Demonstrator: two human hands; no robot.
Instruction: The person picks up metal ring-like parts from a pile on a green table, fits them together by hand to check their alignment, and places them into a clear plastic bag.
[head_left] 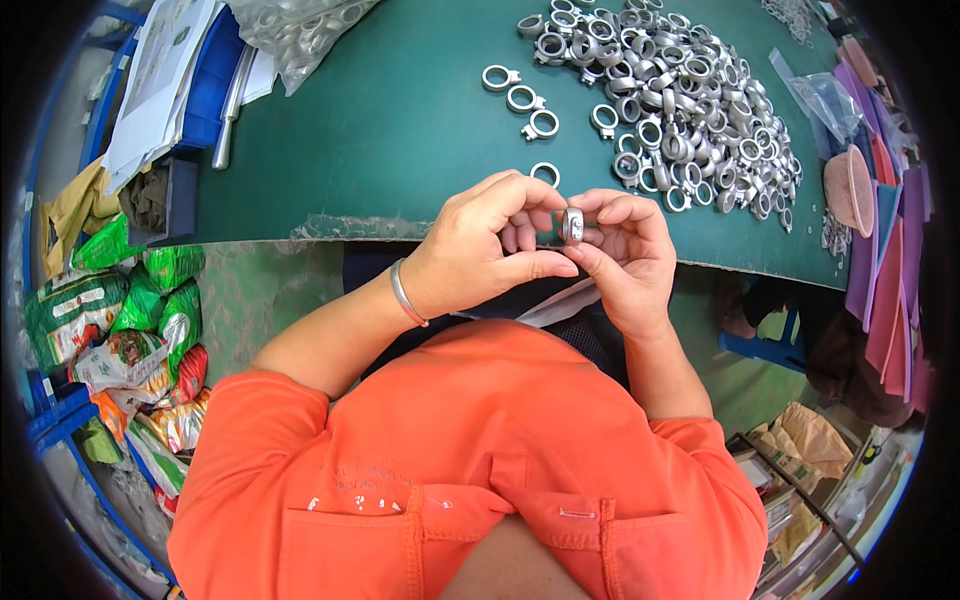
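Between my two hands, just over the table's near edge, a grey metal ring clamp [573, 226] stands on its side. My left hand [492, 235] pinches it from the left with thumb and fingers. From the other side my right hand [630, 245] grips it, thumb below and fingers above. Just beyond my left fingers lies a single ring clamp [545, 174], partly hidden. Three more lie in a slanting row further out, one of them a ring clamp [522, 98] flat on the green table [380, 130]. A big heap of ring clamps [690, 110] spreads across the right side.
At the far left are a blue file tray [212, 90] with papers, a metal-handled tool [232, 110] and a clear bag of rings [300, 35]. Along the right edge sit a clear plastic bag [835, 105] and a pinkish pad [850, 190]. Colourful packages [150, 340] pile up below left.
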